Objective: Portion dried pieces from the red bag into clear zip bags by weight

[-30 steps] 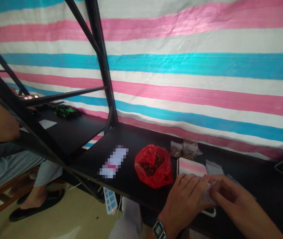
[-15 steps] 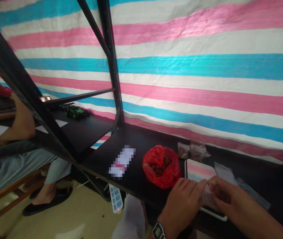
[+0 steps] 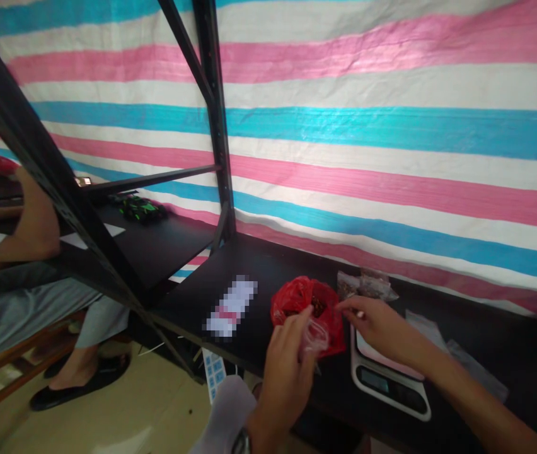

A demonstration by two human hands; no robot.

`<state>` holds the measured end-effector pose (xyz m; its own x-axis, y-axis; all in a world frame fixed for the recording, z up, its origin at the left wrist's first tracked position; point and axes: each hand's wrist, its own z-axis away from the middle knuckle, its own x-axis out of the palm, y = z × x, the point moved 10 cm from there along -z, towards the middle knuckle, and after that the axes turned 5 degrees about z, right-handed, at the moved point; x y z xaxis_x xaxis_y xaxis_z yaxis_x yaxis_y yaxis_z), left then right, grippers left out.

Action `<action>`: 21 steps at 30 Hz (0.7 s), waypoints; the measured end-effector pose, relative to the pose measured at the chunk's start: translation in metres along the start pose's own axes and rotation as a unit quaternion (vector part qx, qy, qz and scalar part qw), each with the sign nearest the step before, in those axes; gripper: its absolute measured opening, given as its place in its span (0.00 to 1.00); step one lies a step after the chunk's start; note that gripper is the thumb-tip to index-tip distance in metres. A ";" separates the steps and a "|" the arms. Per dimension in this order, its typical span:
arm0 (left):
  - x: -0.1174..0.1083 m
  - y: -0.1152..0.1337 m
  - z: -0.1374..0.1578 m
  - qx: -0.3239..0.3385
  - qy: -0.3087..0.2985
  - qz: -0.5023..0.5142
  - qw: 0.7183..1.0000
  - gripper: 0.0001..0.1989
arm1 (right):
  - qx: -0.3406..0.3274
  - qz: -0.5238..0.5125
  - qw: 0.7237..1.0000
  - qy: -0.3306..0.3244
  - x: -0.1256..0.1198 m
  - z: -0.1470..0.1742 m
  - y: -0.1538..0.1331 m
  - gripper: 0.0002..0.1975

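My left hand is closed on a small clear plastic bag, held at the near side of a red plastic bag. Small brown dried pieces lie inside the red bag, partly covered by my left fingers. My right hand hovers by the red bag's right rim with thumb and fingers pinched together; what they hold, if anything, is too small to name. Beneath my right forearm is a white digital scale with a dark display panel, its platform partly hidden.
Small filled clear bags lie behind the scale, and flat clear bags to its right. A blurred-out paper is left on the black table. Beyond the metal frame are a green toy car and a seated person.
Both hands have moved left from over the scale to the red bag and separated. The clear bag came along in my left hand, and the scale's display is now uncovered.
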<state>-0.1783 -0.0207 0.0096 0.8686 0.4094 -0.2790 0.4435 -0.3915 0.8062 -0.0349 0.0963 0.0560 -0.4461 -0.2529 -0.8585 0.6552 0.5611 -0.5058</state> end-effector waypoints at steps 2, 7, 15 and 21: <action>-0.031 -0.018 -0.004 -0.041 0.077 0.034 0.996 0.23 | -0.062 0.081 0.993 -0.055 0.034 -0.026 -0.016 0.18; -0.052 -0.073 0.003 -0.174 0.146 0.087 0.970 0.24 | -0.098 0.208 0.967 -0.110 0.079 -0.068 -0.031 0.17; -0.025 -0.104 0.007 -0.251 0.092 0.248 0.931 0.32 | -0.113 0.234 0.952 -0.163 0.078 -0.074 -0.042 0.10; -0.024 -0.098 0.004 -0.251 0.071 0.234 0.936 0.32 | -0.033 0.323 0.938 -0.117 0.055 -0.077 -0.026 0.20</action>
<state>-0.2424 0.0046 -0.0649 0.8879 0.4092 0.2104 -0.1699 -0.1335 0.9764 -0.1230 0.1282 0.0285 0.1827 -0.0041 -0.9832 0.7003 0.7025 0.1272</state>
